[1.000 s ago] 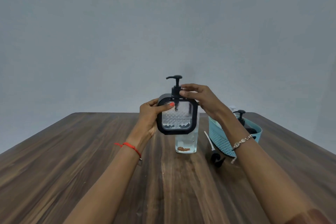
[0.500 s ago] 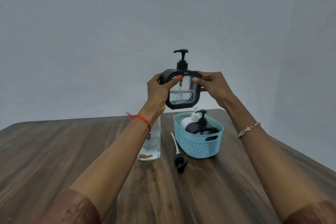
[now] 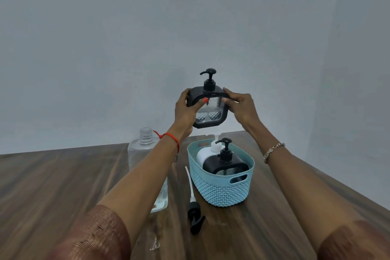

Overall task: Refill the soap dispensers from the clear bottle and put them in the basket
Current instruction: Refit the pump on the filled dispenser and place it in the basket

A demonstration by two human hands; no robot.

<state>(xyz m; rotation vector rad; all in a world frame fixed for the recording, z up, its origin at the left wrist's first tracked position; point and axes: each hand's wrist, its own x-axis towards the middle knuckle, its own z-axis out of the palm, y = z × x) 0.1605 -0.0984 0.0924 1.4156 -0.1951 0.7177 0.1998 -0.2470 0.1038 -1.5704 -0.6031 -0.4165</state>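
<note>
Holding a square black soap dispenser (image 3: 207, 107) upright in mid-air, a person grips it from both sides, the left hand (image 3: 186, 110) wrapped around its left edge with the thumb across the patterned clear front panel, the right hand (image 3: 240, 107) clasping the right edge with fingers over its top corner. The dispenser, its black pump on top, hangs directly above a light blue woven basket (image 3: 221, 188) standing on the dark wooden surface (image 3: 52, 186). Inside the basket sit a second black dispenser (image 3: 225, 162) at the front and a white dispenser (image 3: 205, 154) behind it, touching each other. To the left of the basket stands the clear bottle (image 3: 145, 148), uncapped and partly hidden by the left forearm, with only a little liquid at its bottom. Between bottle and basket a loose black pump head (image 3: 195, 217) with its long white tube lies flat on the wood. A red thread circles the left wrist, a chain bracelet the right.
</note>
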